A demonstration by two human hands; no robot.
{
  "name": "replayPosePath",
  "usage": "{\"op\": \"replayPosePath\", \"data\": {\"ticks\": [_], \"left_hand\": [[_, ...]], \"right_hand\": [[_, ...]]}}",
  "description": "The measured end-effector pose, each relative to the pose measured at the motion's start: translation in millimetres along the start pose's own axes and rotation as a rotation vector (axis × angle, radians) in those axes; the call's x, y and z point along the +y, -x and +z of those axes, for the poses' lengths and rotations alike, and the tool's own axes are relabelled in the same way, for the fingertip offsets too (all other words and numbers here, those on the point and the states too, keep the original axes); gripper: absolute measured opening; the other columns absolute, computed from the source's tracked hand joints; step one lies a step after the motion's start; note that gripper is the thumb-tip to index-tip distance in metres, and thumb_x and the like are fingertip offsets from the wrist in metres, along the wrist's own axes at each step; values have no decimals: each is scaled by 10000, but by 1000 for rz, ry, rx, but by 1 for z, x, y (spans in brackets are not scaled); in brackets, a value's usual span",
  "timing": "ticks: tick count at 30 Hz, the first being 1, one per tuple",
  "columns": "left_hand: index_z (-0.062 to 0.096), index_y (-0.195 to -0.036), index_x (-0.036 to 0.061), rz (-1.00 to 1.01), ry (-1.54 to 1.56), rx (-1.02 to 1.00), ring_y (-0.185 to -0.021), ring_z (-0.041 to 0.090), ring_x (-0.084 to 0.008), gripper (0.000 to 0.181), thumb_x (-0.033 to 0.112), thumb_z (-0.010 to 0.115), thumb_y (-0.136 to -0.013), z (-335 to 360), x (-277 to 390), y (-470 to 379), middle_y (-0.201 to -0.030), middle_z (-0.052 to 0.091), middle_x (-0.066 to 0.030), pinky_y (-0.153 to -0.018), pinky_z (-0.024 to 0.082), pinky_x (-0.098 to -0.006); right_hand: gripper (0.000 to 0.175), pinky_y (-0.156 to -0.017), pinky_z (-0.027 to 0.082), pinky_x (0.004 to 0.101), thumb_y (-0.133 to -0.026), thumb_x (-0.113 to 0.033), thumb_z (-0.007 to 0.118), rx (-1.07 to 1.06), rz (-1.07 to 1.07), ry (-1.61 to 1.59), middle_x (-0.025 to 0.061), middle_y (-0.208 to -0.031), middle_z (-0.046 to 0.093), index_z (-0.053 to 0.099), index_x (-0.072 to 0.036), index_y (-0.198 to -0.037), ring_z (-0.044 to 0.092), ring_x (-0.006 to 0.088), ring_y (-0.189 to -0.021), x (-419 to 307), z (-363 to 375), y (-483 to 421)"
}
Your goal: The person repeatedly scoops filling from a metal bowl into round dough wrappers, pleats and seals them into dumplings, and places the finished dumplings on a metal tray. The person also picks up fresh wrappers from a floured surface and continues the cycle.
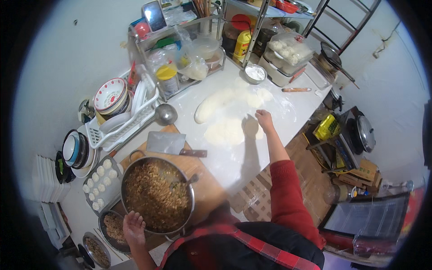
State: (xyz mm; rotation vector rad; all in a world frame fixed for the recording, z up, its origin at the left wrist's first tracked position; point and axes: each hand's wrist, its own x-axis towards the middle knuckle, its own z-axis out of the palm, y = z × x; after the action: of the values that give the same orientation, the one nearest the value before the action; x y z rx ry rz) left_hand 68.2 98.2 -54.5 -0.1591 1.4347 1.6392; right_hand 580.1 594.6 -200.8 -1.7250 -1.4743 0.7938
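My right hand (264,118) is over the white worktable with its fingers curled; whether anything sits inside them is hidden. Just beyond it lie flattened rounds of dough (259,98). A thick dough roll (211,105) curves across the tabletop to its left. Between the roll and my forearm spreads a pale patch (224,131), flour or thin dough. My left hand (134,225) is beside the rim of a large metal pot (191,209), fingers extended and nothing seen in it. Chopped filling (157,192) lies in the pot, where a utensil handle (193,179) leans on the rim.
A cleaver (167,143) rests on the wooden board (206,182). Around the edges are a tray of shaped dough pieces (100,180), a ladle (166,114), a dish rack (116,135), a flour bowl (255,73), a rolling pin (296,89) and stacked plastic boxes (283,64).
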Motion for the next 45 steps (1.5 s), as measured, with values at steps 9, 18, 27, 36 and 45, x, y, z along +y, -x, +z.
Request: {"op": "replayPosePath", "data": {"ticks": [9, 18, 27, 36, 45], "left_hand": [[590, -1081, 69, 44, 115, -437, -772, 570, -116, 282, 309, 463, -1005, 86, -4, 20, -896, 610, -2, -606, 458, -221], [525, -992, 87, 64, 41, -131, -661, 439, -92, 221, 289, 439, -1014, 125, -13, 24, -783, 468, 32, -569, 371, -232], [475, -916, 118, 42, 66, 55, -646, 407, -86, 208, 299, 439, -1012, 128, -15, 23, -743, 403, 49, -571, 342, -236], [418, -847, 144, 21, 164, -6, -624, 379, -80, 208, 278, 441, -1004, 133, -21, 25, -714, 347, 46, -555, 316, -237], [418, -860, 129, -8, 238, -191, -606, 343, -88, 175, 235, 449, -996, 130, -25, 33, -712, 321, 36, -544, 303, -242]], "right_hand": [[415, -919, 469, 432, -795, -246, 677, -29, -207, 487, 171, -1128, 617, 624, -57, -1161, 563, 354, -1068, -42, 60, -125], [277, -864, 446, 453, -806, -301, 663, -8, -542, 630, 141, -997, 607, 656, -64, -948, 553, 321, -1000, -48, 78, -116], [187, -696, 487, 467, -860, -217, 582, 75, 1, -135, 81, -770, 597, 606, -46, -787, 592, 252, -784, 25, 97, -170], [208, -691, 521, 401, -824, -258, 631, -50, 593, -995, 48, -749, 601, 602, -52, -822, 599, 239, -712, 65, 60, -200], [329, -636, 528, 380, -644, -320, 791, 140, 95, 530, 106, -780, 670, 671, -59, -802, 662, 257, -725, 31, 91, -197]]}}
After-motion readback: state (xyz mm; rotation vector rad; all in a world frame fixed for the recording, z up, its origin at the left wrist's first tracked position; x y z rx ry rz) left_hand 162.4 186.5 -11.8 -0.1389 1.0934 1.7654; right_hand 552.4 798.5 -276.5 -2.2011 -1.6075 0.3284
